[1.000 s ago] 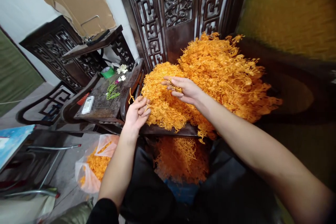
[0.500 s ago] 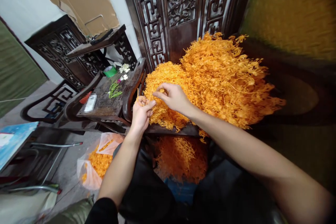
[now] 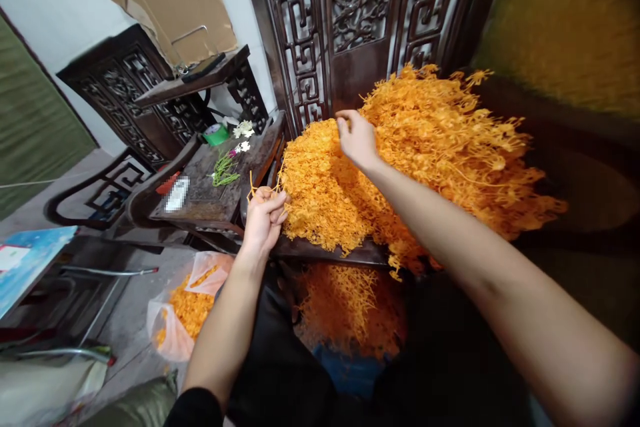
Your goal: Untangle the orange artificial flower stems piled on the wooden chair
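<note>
My left hand [image 3: 263, 221] is closed around a thin orange branching stem [image 3: 251, 183], which sticks up past the fingers. It is just left of a lower heap of fine orange pieces [image 3: 320, 197]. Over the back of that heap hovers my right hand [image 3: 358, 140], its thumb and forefinger close together; whatever may be between them is too small to make out. Behind and to the right rises a taller heap of orange branching sprigs [image 3: 450, 140], stringy and tangled. Both heaps rest on a dark wooden seat [image 3: 350, 251].
A carved wooden chair back [image 3: 360, 73] stands behind the heaps. To the left, a dark side table [image 3: 200, 197] bears a green tape roll [image 3: 216, 135], white flowers [image 3: 243, 128] and green stems [image 3: 225, 170]. A plastic bag of orange pieces [image 3: 190, 307] lies on the floor.
My right hand has moved away from my left, up and to the right over the lower heap. My left hand keeps the stem and has shifted slightly down and left.
</note>
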Demonstrator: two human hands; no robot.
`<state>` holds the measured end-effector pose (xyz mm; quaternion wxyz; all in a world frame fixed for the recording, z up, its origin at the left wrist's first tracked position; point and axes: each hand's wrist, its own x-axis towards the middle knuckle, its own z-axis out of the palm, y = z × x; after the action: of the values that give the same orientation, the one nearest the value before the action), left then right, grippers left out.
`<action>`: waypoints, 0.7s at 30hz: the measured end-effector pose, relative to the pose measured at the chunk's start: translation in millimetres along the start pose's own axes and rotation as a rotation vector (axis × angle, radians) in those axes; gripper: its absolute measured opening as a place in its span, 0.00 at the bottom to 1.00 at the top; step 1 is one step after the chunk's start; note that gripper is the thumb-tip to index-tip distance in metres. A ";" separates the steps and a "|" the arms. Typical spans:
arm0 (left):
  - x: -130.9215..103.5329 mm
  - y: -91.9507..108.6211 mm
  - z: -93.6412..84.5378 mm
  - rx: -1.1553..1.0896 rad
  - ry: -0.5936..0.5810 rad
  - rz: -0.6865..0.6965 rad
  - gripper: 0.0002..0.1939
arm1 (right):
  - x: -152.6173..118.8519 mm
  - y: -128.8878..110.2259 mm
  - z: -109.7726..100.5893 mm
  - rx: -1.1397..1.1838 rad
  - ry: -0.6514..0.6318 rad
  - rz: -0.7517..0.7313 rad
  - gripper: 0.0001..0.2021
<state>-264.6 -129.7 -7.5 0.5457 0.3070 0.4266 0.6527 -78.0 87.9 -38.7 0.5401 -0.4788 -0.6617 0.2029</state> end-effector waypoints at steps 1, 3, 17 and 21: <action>1.9 -0.9 -1.3 -0.004 0.002 0.005 0.25 | 0.7 -1.3 9.7 -0.136 -0.052 -0.066 0.20; 4.4 -2.0 -3.1 -0.010 0.006 0.015 0.25 | -0.3 0.6 28.7 -0.370 -0.197 -0.137 0.25; 10.2 -1.6 -1.9 -0.084 0.000 -0.023 0.24 | 10.0 26.7 55.9 -0.558 -0.761 0.005 0.46; 11.2 1.3 -7.2 -0.207 -0.009 -0.040 0.19 | 25.3 -11.5 28.3 -0.498 -0.577 -0.076 0.32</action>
<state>-273.8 -120.4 -10.3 0.5893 0.2436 0.3605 0.6808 -107.4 111.3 -26.0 0.2058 -0.4937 -0.8329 0.1420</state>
